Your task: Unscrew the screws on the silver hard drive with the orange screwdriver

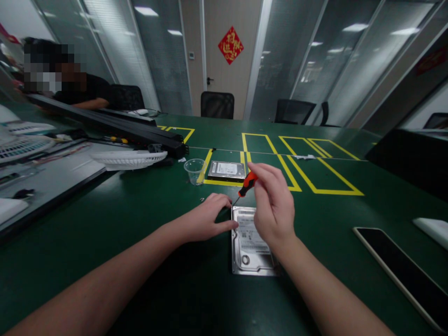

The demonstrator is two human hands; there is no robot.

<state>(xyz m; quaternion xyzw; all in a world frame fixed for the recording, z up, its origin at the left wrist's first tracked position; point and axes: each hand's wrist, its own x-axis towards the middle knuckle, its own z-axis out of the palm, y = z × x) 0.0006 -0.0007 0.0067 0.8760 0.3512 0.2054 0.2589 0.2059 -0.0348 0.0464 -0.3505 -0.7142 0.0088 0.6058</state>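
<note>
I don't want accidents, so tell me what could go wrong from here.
The screwdriver in the right hand has its tip at the hard drive's corner, right beside the left hand; a slip might jab it. The small shiny bit lying loose on the table could get brushed away.

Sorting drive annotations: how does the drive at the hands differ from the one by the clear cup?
Pose: the near drive lies lengthwise away from the person; the far drive lies crosswise.
Surroundings: yellow tape runs along the far drive, none beside the near drive.
Contact: the left hand touches the near drive, a screwdriver at its corner; neither hand touches the far drive.
Shared: both lie flat, label side up.
</note>
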